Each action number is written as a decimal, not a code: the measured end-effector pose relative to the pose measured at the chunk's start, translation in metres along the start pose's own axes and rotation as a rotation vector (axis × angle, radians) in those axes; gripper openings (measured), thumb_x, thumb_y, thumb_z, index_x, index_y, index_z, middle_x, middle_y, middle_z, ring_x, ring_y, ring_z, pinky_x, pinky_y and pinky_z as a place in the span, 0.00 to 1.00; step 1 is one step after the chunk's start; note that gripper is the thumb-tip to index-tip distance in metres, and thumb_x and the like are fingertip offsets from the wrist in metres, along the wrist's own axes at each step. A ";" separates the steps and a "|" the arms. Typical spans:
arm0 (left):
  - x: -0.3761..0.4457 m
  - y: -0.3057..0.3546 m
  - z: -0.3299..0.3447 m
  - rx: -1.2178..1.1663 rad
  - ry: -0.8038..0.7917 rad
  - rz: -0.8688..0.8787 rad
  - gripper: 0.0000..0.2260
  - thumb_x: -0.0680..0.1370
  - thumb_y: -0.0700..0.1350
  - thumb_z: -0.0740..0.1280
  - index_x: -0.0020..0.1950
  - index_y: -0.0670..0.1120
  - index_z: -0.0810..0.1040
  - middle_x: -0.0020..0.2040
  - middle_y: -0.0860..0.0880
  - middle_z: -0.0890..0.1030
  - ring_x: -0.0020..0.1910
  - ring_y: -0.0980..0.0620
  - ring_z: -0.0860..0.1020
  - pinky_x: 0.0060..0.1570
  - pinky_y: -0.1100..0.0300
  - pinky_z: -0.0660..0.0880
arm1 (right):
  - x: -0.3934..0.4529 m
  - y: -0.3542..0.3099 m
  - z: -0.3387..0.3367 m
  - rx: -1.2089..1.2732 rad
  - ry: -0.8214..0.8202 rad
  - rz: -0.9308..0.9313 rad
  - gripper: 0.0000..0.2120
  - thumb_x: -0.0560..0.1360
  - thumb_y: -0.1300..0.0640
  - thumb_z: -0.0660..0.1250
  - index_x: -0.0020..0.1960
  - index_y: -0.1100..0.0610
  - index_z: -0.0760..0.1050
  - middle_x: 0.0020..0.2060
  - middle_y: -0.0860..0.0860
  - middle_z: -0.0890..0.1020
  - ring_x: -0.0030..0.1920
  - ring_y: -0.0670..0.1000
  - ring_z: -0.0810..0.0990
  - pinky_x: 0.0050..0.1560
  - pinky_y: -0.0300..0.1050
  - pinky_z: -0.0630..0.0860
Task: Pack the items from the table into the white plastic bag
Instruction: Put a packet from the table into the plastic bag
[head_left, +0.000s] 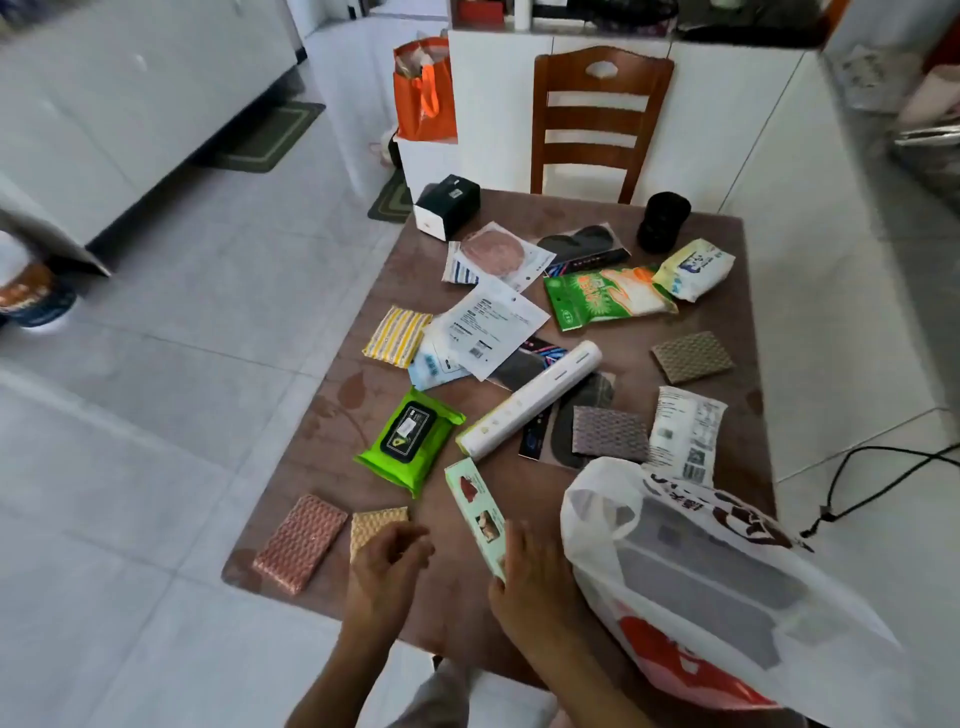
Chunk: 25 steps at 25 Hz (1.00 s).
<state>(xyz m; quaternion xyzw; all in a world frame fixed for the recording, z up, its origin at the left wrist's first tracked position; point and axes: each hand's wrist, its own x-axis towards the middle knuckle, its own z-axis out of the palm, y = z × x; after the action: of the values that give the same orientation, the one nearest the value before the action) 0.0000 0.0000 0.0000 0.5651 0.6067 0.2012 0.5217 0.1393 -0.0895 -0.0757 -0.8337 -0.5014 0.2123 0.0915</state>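
Observation:
The white plastic bag (701, 571), printed red and brown, lies open at the table's near right corner. My right hand (530, 571) grips the near end of a long pale green box (475, 512) just left of the bag's mouth. Over a yellow sponge (379, 519) hovers my left hand (387, 564), fingers loosely curled and holding nothing. Spread on the brown table (322, 467) are a pink sponge (300, 543), a green wipes pack (410, 439), a white roll (530, 402), a grey sponge (610, 434), a white labelled packet (685, 434) and a brown sponge (691, 356).
Farther back lie flat white packets (491, 325), a yellow striped cloth (397, 335), a green glove pack (605, 296), a white-blue pouch (693, 267), a black cylinder (664, 221) and a black-and-white box (447, 205). A wooden chair (600, 119) and an orange bag (423, 88) stand behind. A black cable (883, 478) hangs at right.

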 end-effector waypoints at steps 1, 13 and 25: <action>0.008 -0.001 0.003 -0.014 -0.012 0.015 0.02 0.71 0.43 0.70 0.43 0.49 0.82 0.37 0.50 0.84 0.34 0.56 0.81 0.40 0.54 0.77 | 0.006 -0.001 0.000 -0.050 -0.035 0.050 0.32 0.76 0.48 0.62 0.75 0.54 0.55 0.70 0.56 0.69 0.66 0.56 0.71 0.61 0.50 0.75; 0.078 0.067 0.022 -0.194 -0.147 0.147 0.08 0.77 0.32 0.64 0.48 0.43 0.79 0.40 0.43 0.81 0.33 0.58 0.80 0.34 0.67 0.76 | -0.059 -0.008 -0.087 0.807 -0.123 0.568 0.22 0.61 0.47 0.74 0.52 0.45 0.73 0.48 0.43 0.84 0.46 0.43 0.82 0.46 0.41 0.79; 0.022 0.079 0.174 0.880 -0.528 0.433 0.29 0.73 0.52 0.69 0.73 0.59 0.64 0.65 0.53 0.76 0.61 0.55 0.75 0.54 0.70 0.70 | -0.072 0.177 -0.145 0.767 0.161 0.464 0.26 0.68 0.57 0.77 0.58 0.40 0.69 0.56 0.41 0.80 0.56 0.47 0.82 0.51 0.40 0.81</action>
<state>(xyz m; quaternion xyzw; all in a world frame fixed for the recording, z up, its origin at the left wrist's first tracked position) 0.1910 -0.0179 -0.0083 0.8726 0.3523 -0.1171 0.3174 0.3156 -0.2284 0.0080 -0.8438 -0.1779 0.3322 0.3822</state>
